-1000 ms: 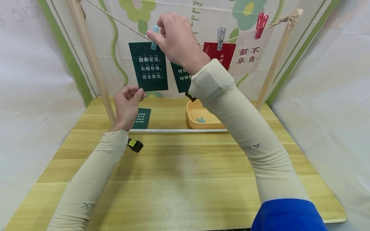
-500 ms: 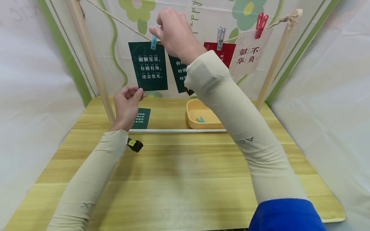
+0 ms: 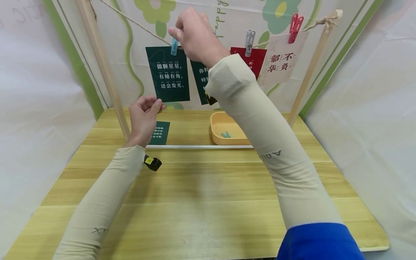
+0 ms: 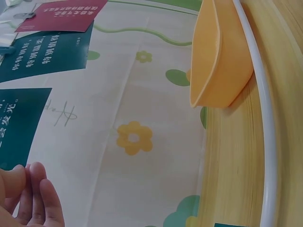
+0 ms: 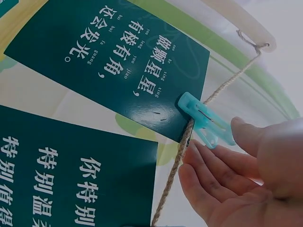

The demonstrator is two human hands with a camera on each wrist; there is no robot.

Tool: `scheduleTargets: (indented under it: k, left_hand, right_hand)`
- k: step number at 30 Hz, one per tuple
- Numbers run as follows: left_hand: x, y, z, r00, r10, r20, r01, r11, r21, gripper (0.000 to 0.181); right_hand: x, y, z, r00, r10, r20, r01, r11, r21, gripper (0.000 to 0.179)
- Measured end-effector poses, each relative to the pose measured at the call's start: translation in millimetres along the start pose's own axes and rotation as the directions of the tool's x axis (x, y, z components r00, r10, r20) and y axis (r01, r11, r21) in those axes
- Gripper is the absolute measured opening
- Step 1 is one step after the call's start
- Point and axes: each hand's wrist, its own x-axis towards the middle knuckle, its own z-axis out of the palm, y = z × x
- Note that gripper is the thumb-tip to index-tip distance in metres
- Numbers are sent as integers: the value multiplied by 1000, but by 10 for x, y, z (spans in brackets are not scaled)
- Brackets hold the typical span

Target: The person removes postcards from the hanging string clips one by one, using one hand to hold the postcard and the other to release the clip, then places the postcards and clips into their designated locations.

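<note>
In the head view, a dark green card (image 3: pixel 167 74) with white lettering hangs from the rope by a light-blue clothespin (image 3: pixel 174 47). My left hand (image 3: pixel 143 117) pinches the card's lower left corner between thumb and forefinger. My right hand (image 3: pixel 199 34) is up at the rope, thumb and fingers on either side of the clothespin's handle ends. Seen from the right wrist, the clothespin (image 5: pixel 203 118) bites over the card's top edge and the rope (image 5: pixel 173 177), its handles spread apart. A second green card (image 5: pixel 80 175) hangs beside it, partly behind my right hand in the head view.
A red card (image 3: pixel 256 57) under a grey clothespin (image 3: pixel 249 42) and a pale card (image 3: pixel 282 57) under a red clothespin (image 3: pixel 295 28) hang to the right. Below are a yellow tray (image 3: pixel 216 126) with blue clothespins (image 3: pixel 225 134) inside, another green card (image 3: pixel 160 133) and wooden posts (image 3: pixel 104 68).
My right hand has shifted slightly upward, and its forearm has swung a little left. The clothespin remains on the card and rope. My left hand has stayed at the card's corner.
</note>
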Motion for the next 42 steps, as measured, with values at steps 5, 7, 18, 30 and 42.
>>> scheduleTargets:
  k: [5, 7, 18, 30, 42]
  left_hand:
    - [-3, 6, -2, 1000, 8, 1, -8, 1000, -2, 19]
    - [-4, 10, -3, 1000, 18, 3, -18, 1000, 0, 18]
    - [-9, 21, -3, 1000, 17, 0, -17, 1000, -13, 17]
    - [-13, 32, 12, 1000, 18, 10, -18, 1000, -20, 17]
    - [-10, 19, 16, 1000, 10, 15, -10, 1000, 6, 19]
  right_hand:
    - [40, 15, -3, 1000, 25, 13, -26, 998, 59, 40]
    - [60, 20, -11, 999, 31, 13, -32, 997, 75, 40]
    - [57, 23, -32, 996, 47, -71, -39, 992, 120, 33]
    - [45, 65, 6, 976, -34, -217, 43, 998, 37, 32]
    - [14, 97, -41, 955, -74, -286, 85, 996, 27, 32]
